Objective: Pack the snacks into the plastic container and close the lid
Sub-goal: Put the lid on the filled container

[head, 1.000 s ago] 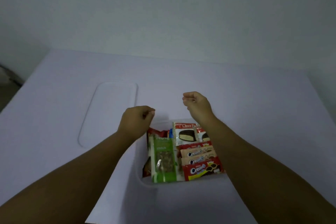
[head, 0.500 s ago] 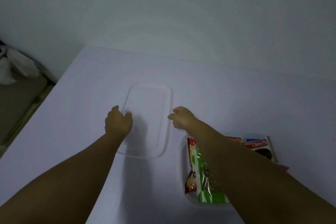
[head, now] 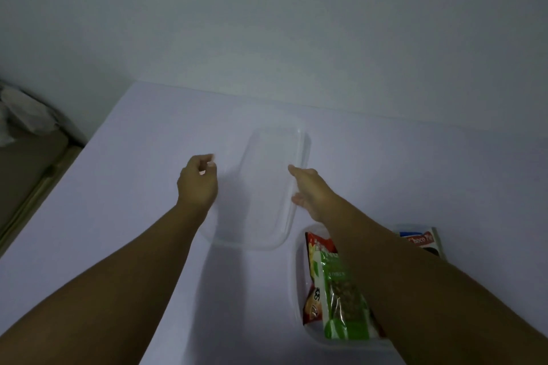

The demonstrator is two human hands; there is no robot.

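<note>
**Reaching for the clear lid, snacks already packed**

Lying flat on the table point(head: 118, 216), the lid point(head: 267, 187) sits between the two hands. The right hand point(head: 308, 187) is at its right long edge, thumb and fingers spread on either side of the rim; that grip looks wide and only just touching, though the clear plastic makes the contact hard to judge. The left hand point(head: 197, 184) hovers just off the lid's left edge, fingers loosely curled and holding nothing.

The plastic container point(head: 293, 275) stands near the person, under the right forearm and just back from the right grip. In it lie a green packet point(head: 341, 299), red wrappers and a Choco Pie pack point(head: 421, 241).

The lid is probably light, thin and a little flexible, with smooth faces that could slip and a raised rim that gives the only real purchase. Taking it at the middle of both long edges, thumbs on top and fingers hooked under the rim, should keep it level. The green packet stands proud, so the lid may need pressing down at the corners to seat.
</note>
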